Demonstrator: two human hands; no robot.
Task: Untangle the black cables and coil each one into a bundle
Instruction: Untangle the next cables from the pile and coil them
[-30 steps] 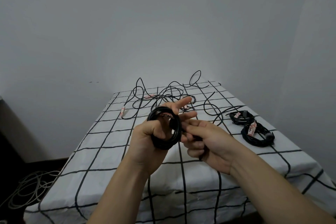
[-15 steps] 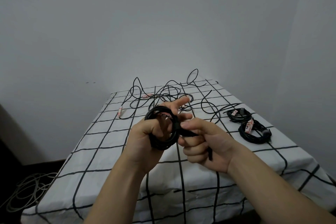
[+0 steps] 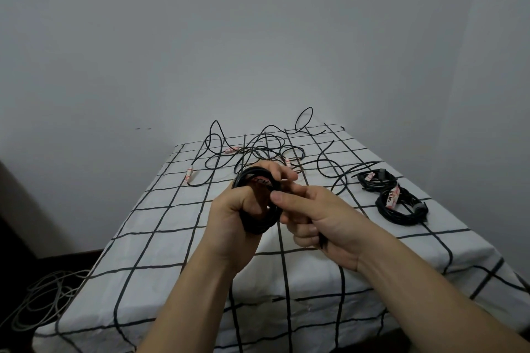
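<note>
One head-worn wide-angle view, facing forward and down, left hand and right hand close under the lens, table running off to the wall.

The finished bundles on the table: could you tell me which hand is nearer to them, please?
Right. The right hand is left of the finished bundles; the left hand, gripping a coil, is farther left.

black coiled cable in hands, loose tangle behind, two bundles right
</note>
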